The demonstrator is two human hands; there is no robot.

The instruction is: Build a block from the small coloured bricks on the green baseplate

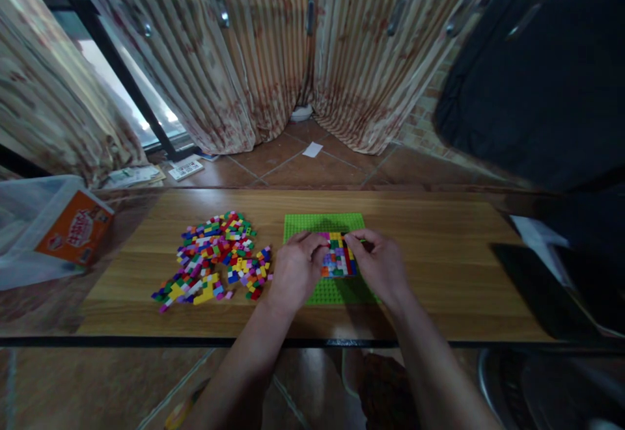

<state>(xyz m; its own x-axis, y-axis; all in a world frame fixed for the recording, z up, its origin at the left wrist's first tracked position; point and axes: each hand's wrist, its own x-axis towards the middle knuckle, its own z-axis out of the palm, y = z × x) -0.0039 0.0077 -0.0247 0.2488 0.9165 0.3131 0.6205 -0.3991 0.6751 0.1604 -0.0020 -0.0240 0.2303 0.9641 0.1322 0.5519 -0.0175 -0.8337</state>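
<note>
A green studded baseplate (pixel 322 224) lies in the middle of the wooden table (pixel 439 267). On it sits a block of many-coloured small bricks (pixel 338 257). My left hand (pixel 295 267) rests on the plate at the block's left side, fingertips touching its top left corner. My right hand (pixel 378 261) is at the block's right side, thumb and fingers pinched at its upper edge. Whether a brick is between those fingers cannot be told. A heap of several loose coloured bricks (pixel 215 254) lies left of the plate.
An orange box (pixel 75 227) sits in a clear plastic bin (pixel 24 222) at the table's left end. A dark flat object (pixel 537 287) and white paper (pixel 537 235) lie at the right end. Curtains (pixel 273 59) hang behind, over a tiled floor.
</note>
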